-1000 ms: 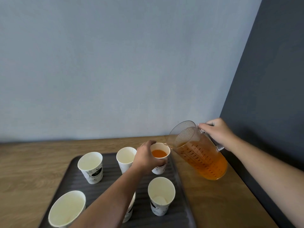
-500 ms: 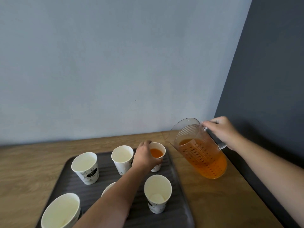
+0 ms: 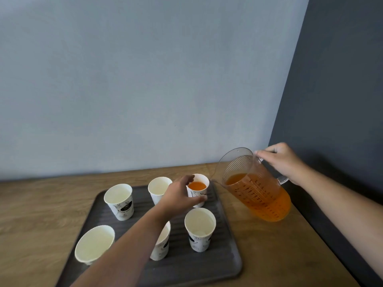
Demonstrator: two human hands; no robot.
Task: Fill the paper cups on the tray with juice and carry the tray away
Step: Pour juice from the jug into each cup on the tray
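A dark ribbed tray [image 3: 226, 257] on the wooden table [image 3: 41, 214] carries 6 paper cups. The left hand [image 3: 178, 197] is wrapped around the far-right cup [image 3: 198, 190], which contains orange juice. The right hand [image 3: 281, 162] grips the handle of a clear pitcher [image 3: 257, 189], tilted with its spout just beside that cup. The other 5 cups are empty

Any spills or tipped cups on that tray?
Nothing stands out. All six paper cups stand upright on the tray, with no visible spills. Only the far-right cup holds juice, steadied by the left hand; the right hand holds the tilted pitcher.
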